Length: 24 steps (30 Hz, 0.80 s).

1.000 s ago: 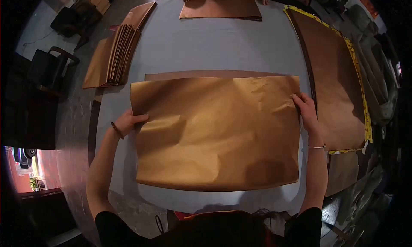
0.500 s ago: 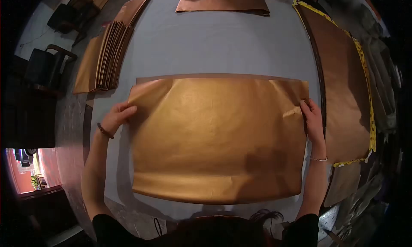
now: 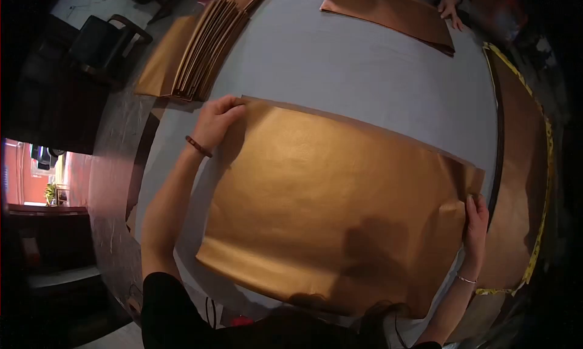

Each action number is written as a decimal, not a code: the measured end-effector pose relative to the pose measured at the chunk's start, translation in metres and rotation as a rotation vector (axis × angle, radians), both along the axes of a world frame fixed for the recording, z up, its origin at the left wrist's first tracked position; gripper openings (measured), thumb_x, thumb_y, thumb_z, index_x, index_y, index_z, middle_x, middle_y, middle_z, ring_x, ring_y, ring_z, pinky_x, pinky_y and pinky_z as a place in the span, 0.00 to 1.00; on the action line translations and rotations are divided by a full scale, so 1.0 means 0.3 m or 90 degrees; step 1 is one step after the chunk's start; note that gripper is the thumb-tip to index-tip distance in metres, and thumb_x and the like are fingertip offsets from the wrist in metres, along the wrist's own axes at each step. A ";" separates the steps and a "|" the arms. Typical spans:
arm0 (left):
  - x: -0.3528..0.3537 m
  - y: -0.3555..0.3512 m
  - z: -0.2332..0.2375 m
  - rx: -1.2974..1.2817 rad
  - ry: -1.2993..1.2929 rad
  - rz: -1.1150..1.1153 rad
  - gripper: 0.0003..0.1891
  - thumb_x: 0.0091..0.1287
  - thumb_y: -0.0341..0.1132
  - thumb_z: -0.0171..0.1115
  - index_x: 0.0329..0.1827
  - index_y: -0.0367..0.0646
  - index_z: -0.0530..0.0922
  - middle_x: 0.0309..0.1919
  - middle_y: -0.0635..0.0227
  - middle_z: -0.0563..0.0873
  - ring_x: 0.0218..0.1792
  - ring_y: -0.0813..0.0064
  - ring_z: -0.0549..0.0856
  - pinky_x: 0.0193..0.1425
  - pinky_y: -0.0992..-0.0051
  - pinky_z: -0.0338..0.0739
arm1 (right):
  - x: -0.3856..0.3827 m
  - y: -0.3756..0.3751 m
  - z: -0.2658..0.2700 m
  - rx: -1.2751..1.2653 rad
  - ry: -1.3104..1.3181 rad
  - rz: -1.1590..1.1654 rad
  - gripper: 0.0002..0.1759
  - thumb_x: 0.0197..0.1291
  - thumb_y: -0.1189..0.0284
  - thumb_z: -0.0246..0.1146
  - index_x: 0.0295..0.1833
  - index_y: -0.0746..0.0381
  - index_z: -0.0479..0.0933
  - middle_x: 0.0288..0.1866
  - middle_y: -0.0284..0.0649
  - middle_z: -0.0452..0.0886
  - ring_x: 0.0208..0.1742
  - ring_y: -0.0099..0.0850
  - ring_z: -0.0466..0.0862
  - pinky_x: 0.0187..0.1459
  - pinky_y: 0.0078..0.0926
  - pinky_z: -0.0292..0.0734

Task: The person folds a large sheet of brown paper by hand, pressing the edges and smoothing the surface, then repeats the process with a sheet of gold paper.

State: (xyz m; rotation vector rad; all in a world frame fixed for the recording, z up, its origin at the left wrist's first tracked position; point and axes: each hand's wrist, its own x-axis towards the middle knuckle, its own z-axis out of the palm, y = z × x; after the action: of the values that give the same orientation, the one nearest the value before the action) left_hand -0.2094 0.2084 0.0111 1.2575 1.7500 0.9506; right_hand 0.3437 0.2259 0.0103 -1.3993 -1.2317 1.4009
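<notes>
A large golden-brown sheet [image 3: 322, 191], folded double and paper-like with a soft sheen, lies across the table in front of me. At its far left corner my left hand [image 3: 216, 123] is closed, thumb and fingers pinching the edge. My right hand [image 3: 476, 221] grips the right side, a bit below the far right corner, where the material creases and a small flap stands up. Along the far side, a strip of the lower layer shows beyond the upper one. The near edge curves toward my body.
A grey-covered table [image 3: 303, 64] carries the work. Folded brown sheets stand in a stack [image 3: 203, 51] at the far left. Another person's hand [image 3: 450, 12] is by a folded brown sheet [image 3: 388, 15] across the table. Yellow tape edges a brown panel [image 3: 516, 167] at right. A chair [image 3: 103, 42] stands left.
My view has tilted, so the sheet appears slanted. My left hand has moved up to the far left corner. The right hand keeps its grip on the right edge.
</notes>
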 end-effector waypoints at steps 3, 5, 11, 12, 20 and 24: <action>0.026 0.002 0.006 0.042 0.013 0.001 0.08 0.69 0.33 0.59 0.41 0.37 0.80 0.33 0.76 0.82 0.34 0.87 0.77 0.38 0.83 0.73 | 0.037 0.001 -0.023 0.001 0.008 -0.002 0.15 0.71 0.68 0.54 0.55 0.67 0.73 0.48 0.34 0.79 0.47 0.21 0.76 0.50 0.20 0.70; 0.019 0.005 -0.004 0.033 -0.019 0.021 0.08 0.66 0.30 0.59 0.42 0.34 0.80 0.34 0.74 0.84 0.37 0.86 0.79 0.44 0.83 0.74 | 0.042 0.001 -0.018 -0.012 -0.048 -0.027 0.15 0.71 0.68 0.54 0.56 0.66 0.73 0.50 0.33 0.78 0.48 0.20 0.75 0.51 0.19 0.70; 0.021 0.012 -0.049 0.075 0.081 0.025 0.07 0.66 0.29 0.59 0.40 0.33 0.80 0.30 0.75 0.83 0.32 0.86 0.77 0.36 0.81 0.73 | 0.011 -0.007 -0.002 -0.031 0.043 -0.067 0.13 0.71 0.68 0.54 0.55 0.64 0.73 0.49 0.31 0.78 0.47 0.19 0.75 0.50 0.19 0.70; 0.033 0.008 -0.051 0.101 0.108 0.050 0.07 0.65 0.28 0.59 0.40 0.33 0.80 0.28 0.74 0.82 0.32 0.87 0.77 0.36 0.81 0.72 | 0.008 -0.005 0.004 -0.033 0.055 -0.056 0.13 0.71 0.68 0.54 0.54 0.64 0.73 0.49 0.31 0.78 0.47 0.19 0.75 0.50 0.19 0.71; 0.066 -0.005 -0.068 0.182 0.291 0.095 0.07 0.64 0.29 0.61 0.41 0.34 0.79 0.29 0.63 0.81 0.30 0.74 0.80 0.37 0.75 0.74 | 0.022 0.005 -0.013 -0.045 0.021 -0.057 0.12 0.71 0.69 0.55 0.54 0.63 0.73 0.49 0.31 0.78 0.48 0.19 0.75 0.51 0.19 0.71; 0.068 -0.005 -0.070 0.195 0.362 0.094 0.08 0.63 0.29 0.62 0.41 0.35 0.80 0.33 0.58 0.82 0.34 0.62 0.82 0.39 0.71 0.75 | 0.036 0.010 -0.027 -0.036 0.013 -0.058 0.12 0.71 0.69 0.54 0.53 0.65 0.73 0.49 0.32 0.78 0.48 0.20 0.75 0.51 0.19 0.71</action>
State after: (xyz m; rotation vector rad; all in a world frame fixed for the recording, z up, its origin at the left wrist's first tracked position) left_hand -0.1891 0.2068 -0.0099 1.7396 2.2138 1.0412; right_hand 0.3544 0.2287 0.0023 -1.4575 -1.1088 1.3928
